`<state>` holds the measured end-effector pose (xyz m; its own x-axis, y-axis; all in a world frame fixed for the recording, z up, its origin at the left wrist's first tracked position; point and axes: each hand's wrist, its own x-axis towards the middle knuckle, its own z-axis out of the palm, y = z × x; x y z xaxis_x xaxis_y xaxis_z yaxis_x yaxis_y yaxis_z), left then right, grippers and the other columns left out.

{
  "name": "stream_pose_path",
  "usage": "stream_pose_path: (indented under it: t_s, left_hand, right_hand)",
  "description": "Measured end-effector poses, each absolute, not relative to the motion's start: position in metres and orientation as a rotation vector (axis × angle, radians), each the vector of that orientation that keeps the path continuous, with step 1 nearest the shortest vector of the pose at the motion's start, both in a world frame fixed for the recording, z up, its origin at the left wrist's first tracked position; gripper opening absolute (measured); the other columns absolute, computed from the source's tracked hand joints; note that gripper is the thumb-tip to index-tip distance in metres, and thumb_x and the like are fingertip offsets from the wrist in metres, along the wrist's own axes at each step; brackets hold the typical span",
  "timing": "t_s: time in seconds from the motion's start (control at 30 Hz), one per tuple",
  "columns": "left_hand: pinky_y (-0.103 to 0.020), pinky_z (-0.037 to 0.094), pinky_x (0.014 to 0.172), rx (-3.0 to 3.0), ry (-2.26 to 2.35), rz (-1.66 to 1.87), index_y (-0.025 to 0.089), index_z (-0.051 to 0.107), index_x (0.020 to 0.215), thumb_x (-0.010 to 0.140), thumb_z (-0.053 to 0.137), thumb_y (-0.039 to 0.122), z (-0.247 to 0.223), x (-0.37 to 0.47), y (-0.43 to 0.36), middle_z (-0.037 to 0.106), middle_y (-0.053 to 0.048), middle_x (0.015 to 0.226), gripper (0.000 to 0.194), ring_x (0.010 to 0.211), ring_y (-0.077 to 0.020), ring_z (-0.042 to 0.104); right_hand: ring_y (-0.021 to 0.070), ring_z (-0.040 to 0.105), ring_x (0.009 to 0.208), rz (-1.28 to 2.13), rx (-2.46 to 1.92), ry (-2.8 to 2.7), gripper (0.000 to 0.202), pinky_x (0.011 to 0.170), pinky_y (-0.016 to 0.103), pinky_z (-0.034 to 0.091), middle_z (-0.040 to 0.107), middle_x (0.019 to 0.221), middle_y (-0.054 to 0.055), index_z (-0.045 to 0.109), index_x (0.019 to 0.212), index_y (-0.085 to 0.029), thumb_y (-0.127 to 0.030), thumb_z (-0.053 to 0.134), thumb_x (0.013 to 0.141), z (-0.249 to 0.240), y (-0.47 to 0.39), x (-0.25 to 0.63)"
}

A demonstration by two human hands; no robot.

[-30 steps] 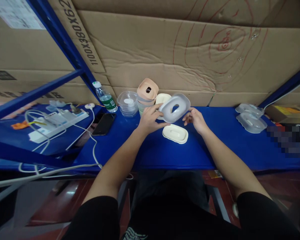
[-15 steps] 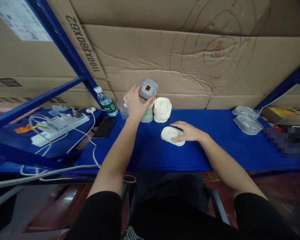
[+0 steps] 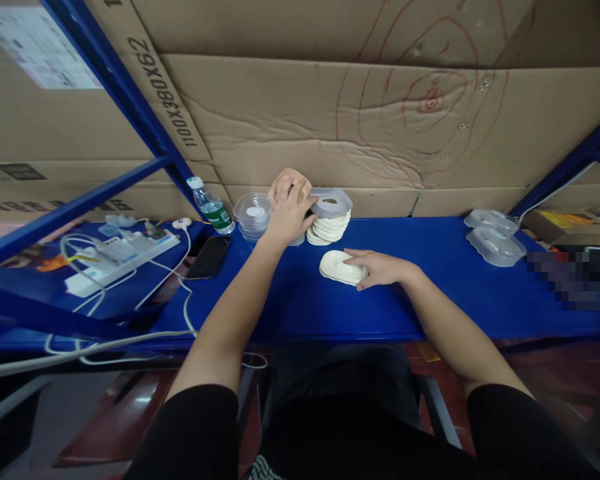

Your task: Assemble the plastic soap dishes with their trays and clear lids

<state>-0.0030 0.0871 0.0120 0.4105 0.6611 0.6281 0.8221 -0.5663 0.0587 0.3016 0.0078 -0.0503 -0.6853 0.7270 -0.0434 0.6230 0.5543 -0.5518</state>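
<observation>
My left hand (image 3: 291,212) is at the back of the blue table, its fingers bent over the rim of a peach-coloured dish (image 3: 294,176) that tops a stack. Most of that stack is hidden behind the hand. Beside its thumb, a greyish translucent dish (image 3: 319,206) with a small tan patch in the middle rests on a stack of cream dishes (image 3: 326,231), which leans a little. Nearer to me, my right hand (image 3: 383,268) grips the right end of a low cream oval dish (image 3: 337,265), thumb at the front and fingers behind.
Clear plastic containers (image 3: 253,220) are stacked left of my left hand, near a water bottle (image 3: 214,208) and a black phone (image 3: 209,257). A power strip (image 3: 123,262) with cables lies further left. More clear containers (image 3: 497,247) and a cardboard box (image 3: 567,227) stand at the right.
The greyish dish has gone from my left hand and the left stack onto the cream stack. My left hand has shifted right onto the peach dish. My right hand stays at the cream dish.
</observation>
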Motion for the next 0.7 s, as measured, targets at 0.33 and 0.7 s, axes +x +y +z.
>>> stream_pose_path:
  t_s: [0.33,0.7]
  left_hand:
    - [-0.067,0.012,0.131,-2.411,-1.293,-1.0,0.029,0.075,0.112,0.102,0.063,0.051,0.006,0.001,0.1,0.064,-0.007,0.155,0.027,0.156,-0.0375,0.043]
    - [-0.06,0.008,0.134,-2.275,-1.307,-1.287,0.03,0.07,0.115,0.103,0.052,0.04,0.037,-0.004,0.078,0.068,-0.004,0.149,0.023,0.153,-0.0292,0.047]
  right_hand:
    - [0.03,0.065,0.138,1.221,-0.898,-2.258,0.052,0.12,0.052,0.047,0.071,0.148,0.008,0.079,0.126,-0.026,-0.043,0.088,0.078,-0.037,0.024,0.331]
    - [0.0344,0.077,0.099,1.12,-0.991,-1.559,0.065,0.09,0.054,0.061,0.081,0.103,0.011,0.072,0.097,-0.023,-0.082,0.076,0.069,-0.015,0.021,0.364]
